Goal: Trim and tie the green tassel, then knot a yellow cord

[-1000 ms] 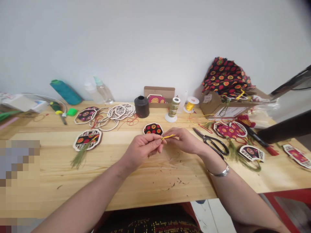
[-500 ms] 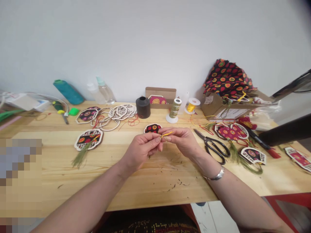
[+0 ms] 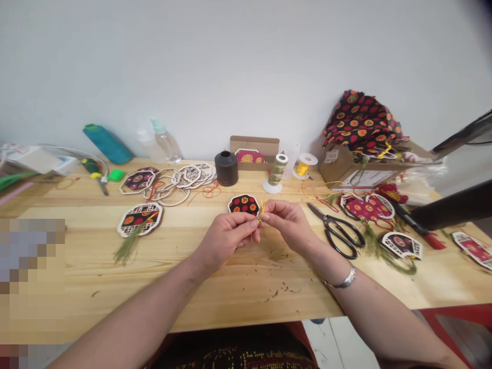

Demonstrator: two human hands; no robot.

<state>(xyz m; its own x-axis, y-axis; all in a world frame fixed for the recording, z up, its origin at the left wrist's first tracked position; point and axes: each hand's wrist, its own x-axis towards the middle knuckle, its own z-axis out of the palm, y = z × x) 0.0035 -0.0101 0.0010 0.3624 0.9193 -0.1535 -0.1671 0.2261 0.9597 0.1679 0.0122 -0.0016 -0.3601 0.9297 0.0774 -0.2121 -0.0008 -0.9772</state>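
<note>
My left hand point(image 3: 226, 239) and my right hand point(image 3: 287, 222) meet above the middle of the wooden table point(image 3: 238, 287). Both pinch a short yellow cord point(image 3: 262, 210) between thumb and fingers, and only a small bit of it sticks up between them. A dark tuft seems to hang below my left fingers, mostly hidden. Just behind my hands lies a small fabric-covered piece point(image 3: 242, 204), black with red and yellow dots. My right wrist wears a silver bracelet point(image 3: 343, 281).
Black scissors point(image 3: 338, 230) lie right of my right hand. Finished ornaments with green tassels point(image 3: 139, 219) lie left and right. Thread spools point(image 3: 225, 168), a yellow cord reel point(image 3: 303, 166), wooden frames point(image 3: 184, 179) and a box with patterned fabric point(image 3: 359, 125) line the back.
My right hand has moved left toward my left hand. The yellow cord, earlier stretched sideways between them, now shows only as a short upright bit.
</note>
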